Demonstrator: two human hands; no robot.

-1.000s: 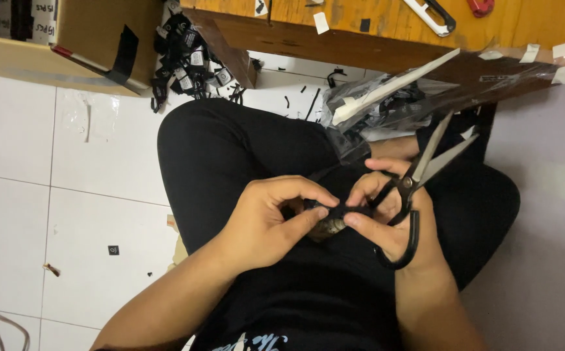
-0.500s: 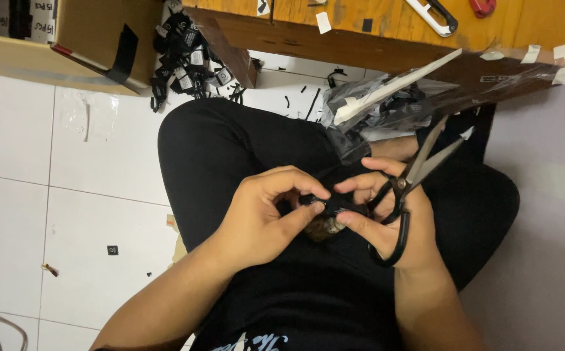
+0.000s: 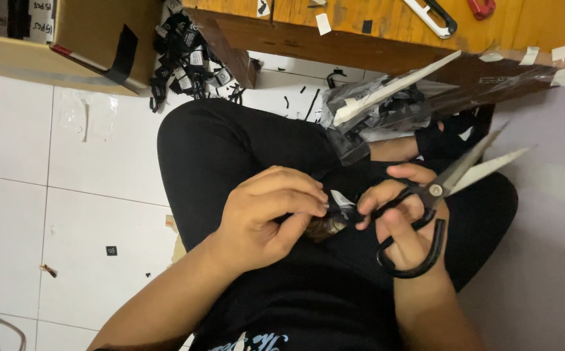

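currently: left hand (image 3: 263, 218) pinches a small dark piece (image 3: 329, 221) over the lap. right hand (image 3: 402, 224) grips black scissors (image 3: 435, 198), blades now parted wider and swung away from the piece.

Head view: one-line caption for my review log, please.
Seated person's right hand holds open black-handled scissors while the left hand pinches a small dark piece over the lap.

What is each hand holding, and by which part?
Right hand holds scissors by their black loop handles; left hand pinches a small dark piece by its end.
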